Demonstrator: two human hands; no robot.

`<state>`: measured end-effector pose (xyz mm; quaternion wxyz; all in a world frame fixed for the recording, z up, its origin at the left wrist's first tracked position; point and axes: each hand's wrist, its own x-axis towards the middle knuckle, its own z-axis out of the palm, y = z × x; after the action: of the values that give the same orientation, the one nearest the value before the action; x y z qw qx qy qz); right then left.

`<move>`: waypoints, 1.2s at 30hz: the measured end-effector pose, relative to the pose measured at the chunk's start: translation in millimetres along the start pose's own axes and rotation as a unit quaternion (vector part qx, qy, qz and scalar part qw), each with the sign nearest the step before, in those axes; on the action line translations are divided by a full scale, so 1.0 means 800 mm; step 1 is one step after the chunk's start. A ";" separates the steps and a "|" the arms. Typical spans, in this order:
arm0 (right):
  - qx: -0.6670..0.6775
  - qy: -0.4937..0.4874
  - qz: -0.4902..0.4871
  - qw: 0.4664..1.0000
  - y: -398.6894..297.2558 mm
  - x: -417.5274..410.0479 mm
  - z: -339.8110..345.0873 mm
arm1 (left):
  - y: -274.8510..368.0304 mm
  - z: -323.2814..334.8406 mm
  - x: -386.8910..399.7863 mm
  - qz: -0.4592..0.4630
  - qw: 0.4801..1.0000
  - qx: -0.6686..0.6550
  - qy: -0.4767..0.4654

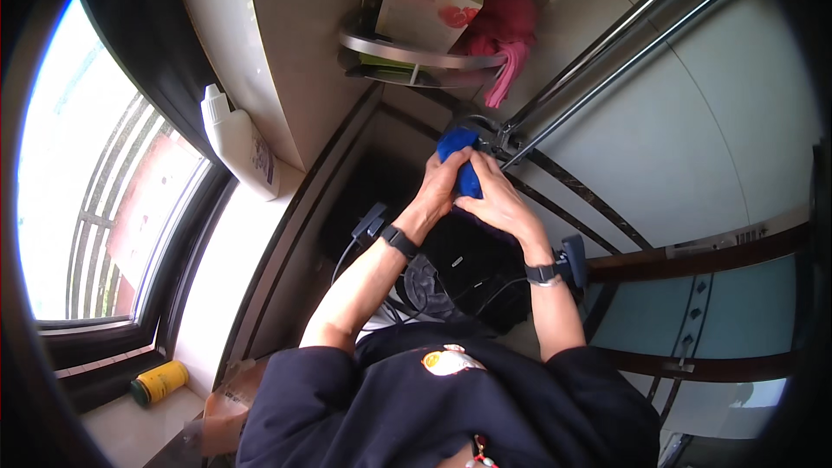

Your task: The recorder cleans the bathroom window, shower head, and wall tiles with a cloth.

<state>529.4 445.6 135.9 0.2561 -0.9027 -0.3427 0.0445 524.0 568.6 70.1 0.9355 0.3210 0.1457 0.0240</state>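
A bunched blue cloth (pixel 467 181) is held between my two hands in front of me. My left hand (pixel 443 177) grips it from the left, with the thumb lying across it. From the right, my right hand (pixel 493 190) presses on the same cloth, its fingertips close to my left thumb. The cloth's upper end sticks out above my hands, beside a chrome shower fitting (pixel 500 140) on the wall. Whether the cloth touches the fitting, I cannot tell. Both wrists wear black straps with small devices.
Above stands a corner shelf (pixel 422 55) with a carton (pixel 429 3) and a pink-red cloth (pixel 504 26). Chrome pipes (pixel 604 39) run up to the right. A white bottle (pixel 240 143) and a yellow jar (pixel 160 382) rest on the window ledge. Dark fabric (pixel 481 266) lies below my hands.
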 end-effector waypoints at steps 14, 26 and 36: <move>0.037 0.202 0.049 0.978 0.081 0.018 -0.070 | -0.018 -0.003 0.115 0.469 0.660 0.571 -0.138; 0.088 0.109 0.100 0.985 0.104 -0.007 -0.050 | -0.092 -0.092 0.090 0.490 0.699 0.496 0.157; 0.040 0.010 0.099 0.994 0.121 -0.037 -0.044 | -0.007 -0.004 0.098 0.393 0.463 0.788 -0.096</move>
<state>573.5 349.9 115.9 0.2897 -0.9217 -0.2469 0.0746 597.4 576.9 44.3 0.1851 0.9459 -0.1294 0.2329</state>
